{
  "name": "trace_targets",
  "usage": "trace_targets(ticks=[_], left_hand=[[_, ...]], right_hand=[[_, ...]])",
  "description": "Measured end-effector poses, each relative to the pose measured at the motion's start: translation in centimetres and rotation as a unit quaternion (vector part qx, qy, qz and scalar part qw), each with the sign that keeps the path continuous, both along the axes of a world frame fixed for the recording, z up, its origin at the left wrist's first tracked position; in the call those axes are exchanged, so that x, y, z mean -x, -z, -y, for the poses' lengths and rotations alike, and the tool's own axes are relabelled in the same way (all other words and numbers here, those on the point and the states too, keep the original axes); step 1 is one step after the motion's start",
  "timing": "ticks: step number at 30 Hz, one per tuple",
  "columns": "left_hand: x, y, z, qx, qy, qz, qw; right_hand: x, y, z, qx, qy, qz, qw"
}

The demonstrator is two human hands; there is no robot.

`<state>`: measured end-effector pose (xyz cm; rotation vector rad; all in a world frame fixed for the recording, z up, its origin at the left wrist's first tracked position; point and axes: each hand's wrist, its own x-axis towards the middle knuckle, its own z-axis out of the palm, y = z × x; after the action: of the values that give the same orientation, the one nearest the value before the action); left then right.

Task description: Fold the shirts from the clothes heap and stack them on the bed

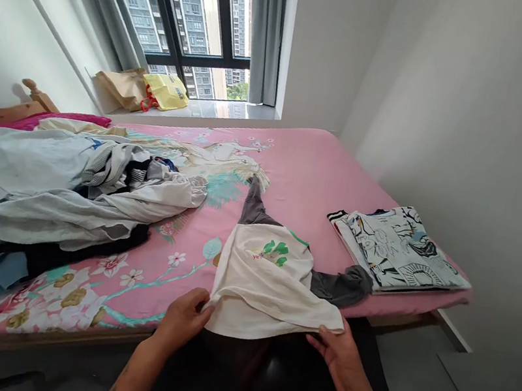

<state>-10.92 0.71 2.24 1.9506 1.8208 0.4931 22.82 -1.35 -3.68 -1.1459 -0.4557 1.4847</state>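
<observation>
A cream shirt [257, 281] with dark grey sleeves and a green print lies at the bed's near edge, its hem towards me. My left hand [187, 316] pinches the left corner of the hem. At the right corner of the hem, my right hand [335, 349] grips the cloth between thumb and fingers. The hem hangs slightly past the edge between both hands. One sleeve points away over the bed, and the other lies bunched to the right, touching or close to a folded stack of clothes [405, 251].
A large heap of loose clothes [58, 190] covers the left of the bed. The pink flowered sheet [305, 169] lies beneath everything. On the windowsill sit a brown paper bag [122, 87] and a yellow bag [168, 91]. A white wall [475, 124] borders the right side.
</observation>
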Motion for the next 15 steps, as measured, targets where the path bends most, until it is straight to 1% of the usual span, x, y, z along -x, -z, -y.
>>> trace_targets(ticks=[3, 6, 9, 11, 15], left_hand=[[0.8, 0.1, -0.2, 0.016, -0.039, -0.054, 0.998], [1.8, 0.7, -0.5, 0.027, -0.084, -0.035, 0.995], [2.5, 0.9, -0.9, 0.057, -0.101, 0.006, 0.993], [2.5, 0.6, -1.2, 0.071, -0.115, 0.040, 0.990], [2.3, -1.0, -1.4, 0.042, -0.156, 0.088, 0.983]], right_hand=[[0.3, 0.5, -0.2, -0.010, 0.039, 0.106, 0.994], [0.0, 0.3, -0.4, -0.024, 0.036, 0.158, 0.987], [-0.4, -0.9, -0.2, -0.058, 0.020, 0.164, 0.985], [-0.5, -1.7, 0.1, -0.081, 0.006, 0.169, 0.982], [-0.8, -2.4, 0.4, -0.079, -0.024, 0.185, 0.979]])
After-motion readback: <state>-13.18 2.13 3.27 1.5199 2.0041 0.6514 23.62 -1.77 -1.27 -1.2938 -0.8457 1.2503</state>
